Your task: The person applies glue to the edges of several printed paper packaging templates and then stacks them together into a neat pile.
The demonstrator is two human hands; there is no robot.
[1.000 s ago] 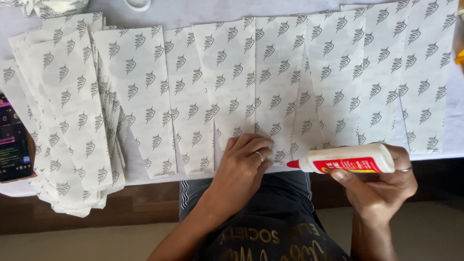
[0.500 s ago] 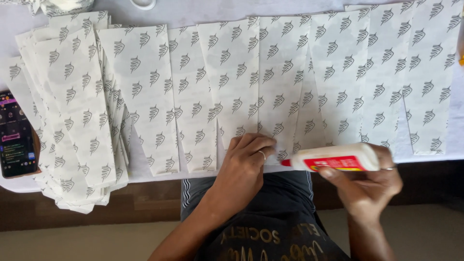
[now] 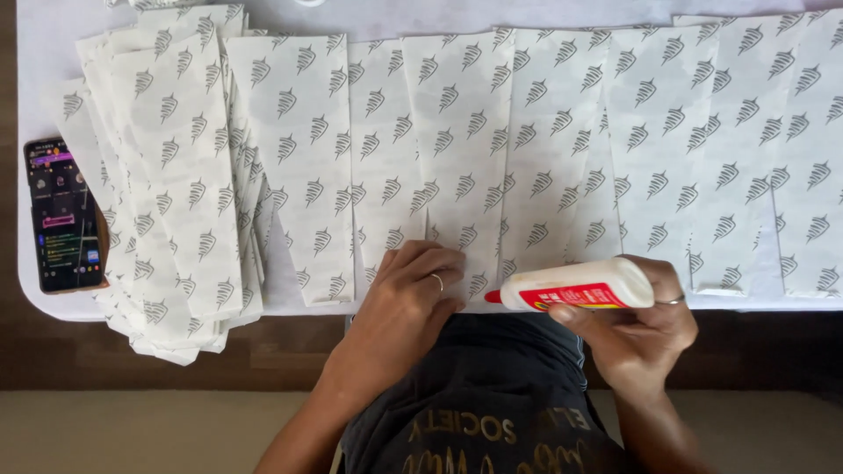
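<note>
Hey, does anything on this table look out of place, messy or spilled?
No spill shows. The stack of printed paper pieces at the left is fanned unevenly and hangs over the table edge. A phone lies partly tucked under it. The rest lie in a neat overlapping row.

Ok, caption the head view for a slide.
Left hand presses patterned paper sheets while right hand holds a glue bottle.

A smartphone point(image 3: 63, 215) with a lit screen is lying at the left edge of the white table point(image 3: 39, 53), just beside a tall stack of patterned paper sheets point(image 3: 171, 184) that is overhanging the table's near edge above the wooden floor point(image 3: 167, 351).
</note>
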